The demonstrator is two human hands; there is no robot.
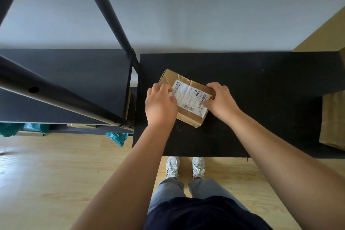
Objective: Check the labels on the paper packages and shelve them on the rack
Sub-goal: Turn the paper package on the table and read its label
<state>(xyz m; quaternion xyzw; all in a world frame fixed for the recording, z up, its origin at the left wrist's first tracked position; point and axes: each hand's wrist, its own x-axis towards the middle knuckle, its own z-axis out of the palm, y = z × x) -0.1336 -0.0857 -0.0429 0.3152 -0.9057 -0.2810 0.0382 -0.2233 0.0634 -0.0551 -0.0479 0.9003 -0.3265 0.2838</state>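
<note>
A brown paper package [188, 117] lies tilted on the black table [261, 99], with a white shipping label [188, 95] facing up. My left hand [160, 103] covers the package's left side, fingers curled over the label's left edge. My right hand [221, 101] grips the package's right end, thumb on the label near its barcode. Both hands hold the package down on the tabletop. The black rack [65, 84] stands to the left of the table, its shelf dark and bare where visible.
Another brown paper package [333, 123] rests at the table's right edge. Black rack poles [108, 15] cross the upper left. Teal plastic bags [117, 137] lie under the rack's shelf. My feet [184, 167] stand on wooden floor at the table's front edge.
</note>
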